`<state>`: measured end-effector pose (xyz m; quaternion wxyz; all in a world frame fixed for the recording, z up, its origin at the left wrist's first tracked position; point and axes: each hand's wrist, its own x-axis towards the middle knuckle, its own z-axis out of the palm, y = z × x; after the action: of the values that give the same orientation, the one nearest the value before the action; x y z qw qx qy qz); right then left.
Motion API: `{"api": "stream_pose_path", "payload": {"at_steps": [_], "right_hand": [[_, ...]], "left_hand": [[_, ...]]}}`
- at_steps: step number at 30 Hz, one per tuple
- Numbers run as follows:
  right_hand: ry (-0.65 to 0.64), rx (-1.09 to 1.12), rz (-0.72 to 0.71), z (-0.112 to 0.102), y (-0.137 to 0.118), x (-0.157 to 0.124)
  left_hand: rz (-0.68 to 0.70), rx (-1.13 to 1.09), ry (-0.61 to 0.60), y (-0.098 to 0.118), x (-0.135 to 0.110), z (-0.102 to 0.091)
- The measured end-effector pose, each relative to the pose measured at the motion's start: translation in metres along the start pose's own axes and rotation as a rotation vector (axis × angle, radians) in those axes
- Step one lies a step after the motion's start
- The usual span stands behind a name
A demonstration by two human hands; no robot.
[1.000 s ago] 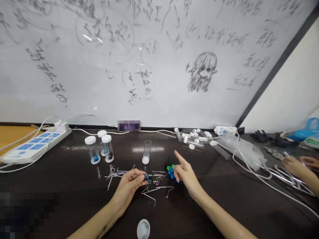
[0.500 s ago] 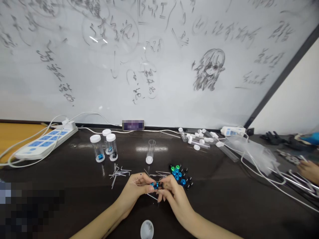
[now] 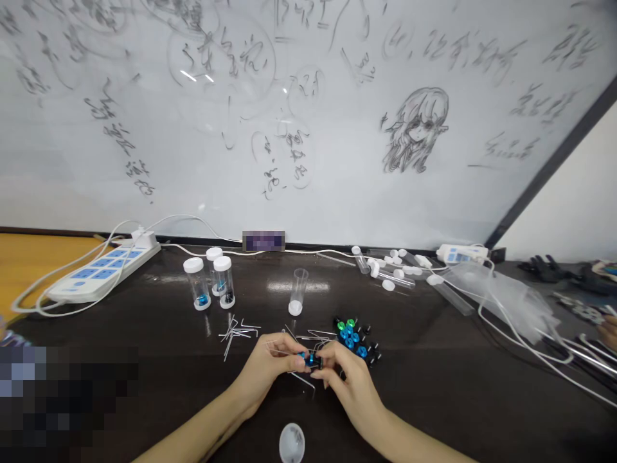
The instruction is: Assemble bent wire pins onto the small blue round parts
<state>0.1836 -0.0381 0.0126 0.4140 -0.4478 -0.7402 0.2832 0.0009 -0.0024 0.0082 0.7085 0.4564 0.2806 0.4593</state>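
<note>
My left hand point(image 3: 276, 357) is closed, its thumb and fingertips pinching a small blue metal piece point(image 3: 311, 357). Facing it, my right hand point(image 3: 343, 373) pinches a small black part point(image 3: 318, 363) that touches the blue one. A thin line like a metal rod shows by my left fingers; what it belongs to is unclear. L-shaped hex keys point(image 3: 303, 381) lie just beneath and behind both hands. Right of my right hand is a cluster of blue, green and black screw-like pieces point(image 3: 349, 332). An open clear tube point(image 3: 299, 289) with a white base stands behind the hands.
Three capped clear tubes point(image 3: 196, 283) stand at left, behind a hex key pile point(image 3: 237, 332). A translucent cup point(image 3: 292, 442) sits near me. Power strips point(image 3: 103, 270), loose tubes and caps point(image 3: 388, 285), cables and a plastic bag point(image 3: 501, 299) line the back. Another person's hand point(image 3: 608, 331) shows far right.
The view has shifted, so the scene sits slightly further right. My hands keep their pinch on the blue and black pieces. The other person's hand has moved mostly out of view.
</note>
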Motion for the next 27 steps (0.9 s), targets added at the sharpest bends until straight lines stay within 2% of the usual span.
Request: {"api": "stream_pose_path", "payload": {"at_steps": [3,8,12,18,23,27], "right_hand": [[-0.052,-0.013,0.04,0.0001,0.0013,-0.0004],[0.018,-0.043,-0.073,-0.0006,-0.0006,-0.0017],[-0.056,-0.024,0.037,-0.0011,-0.0024,-0.0021],[0.044,-0.06,-0.057,0.0003,-0.0004,-0.0006],[-0.018,-0.046,0.036,-0.0009,0.0001,-0.0005],[0.035,-0.048,-0.055,-0.0007,-0.0006,-0.0013]], "left_hand": [[-0.004,-0.012,-0.011,0.0003,0.0002,0.0004],[0.004,-0.009,-0.021,0.0002,0.0012,0.0002],[-0.027,-0.021,-0.011,0.0011,0.0004,0.0004],[0.003,-0.024,-0.019,-0.0002,0.0005,-0.0004],[-0.012,-0.026,-0.011,-0.0016,0.0004,-0.0012],[-0.006,-0.012,-0.008,-0.0014,0.0006,-0.0012]]}}
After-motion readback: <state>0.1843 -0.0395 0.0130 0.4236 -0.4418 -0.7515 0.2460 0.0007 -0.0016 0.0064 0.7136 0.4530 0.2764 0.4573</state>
